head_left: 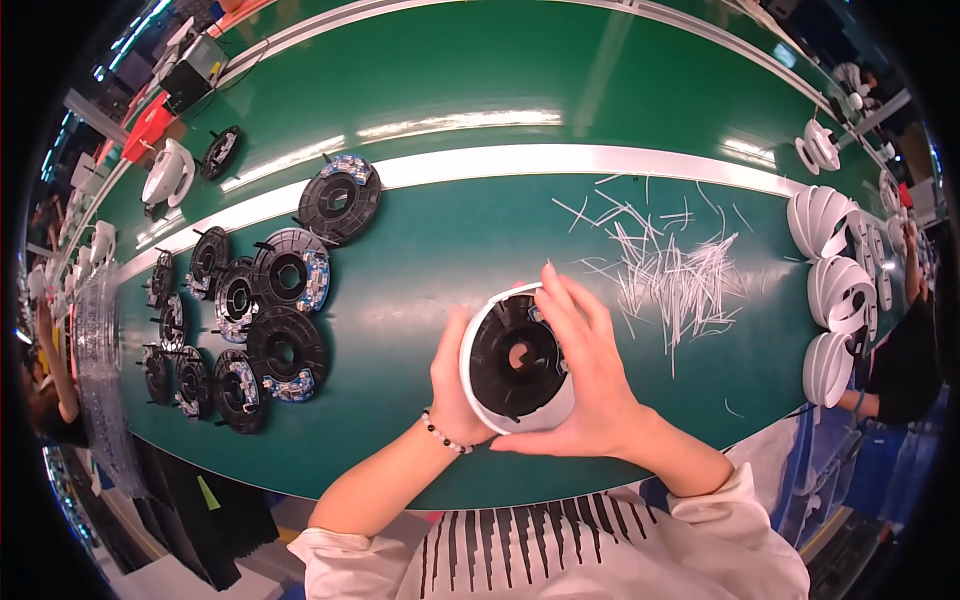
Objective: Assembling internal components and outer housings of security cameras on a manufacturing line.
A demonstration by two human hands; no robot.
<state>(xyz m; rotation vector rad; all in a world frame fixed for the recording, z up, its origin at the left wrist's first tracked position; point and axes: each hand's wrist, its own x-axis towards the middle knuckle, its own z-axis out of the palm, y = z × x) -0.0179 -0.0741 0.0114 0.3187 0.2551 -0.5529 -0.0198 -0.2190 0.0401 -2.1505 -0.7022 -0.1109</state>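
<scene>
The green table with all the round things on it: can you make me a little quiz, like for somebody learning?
1. True or false: the left hand and the right hand both touch one white shell.
2. Which lies to the right of that shell: (a) loose circuit-board discs or (b) thin white strips?
3. Fill in: the beaded bracelet is on the ____ wrist.

Key: 1 true; 2 b; 3 left.

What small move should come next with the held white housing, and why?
Probably a light, even press on the black disc: it sits inside the white housing, whether fully seated I cannot tell, while the left hand and right hand hold opposite sides.
</scene>
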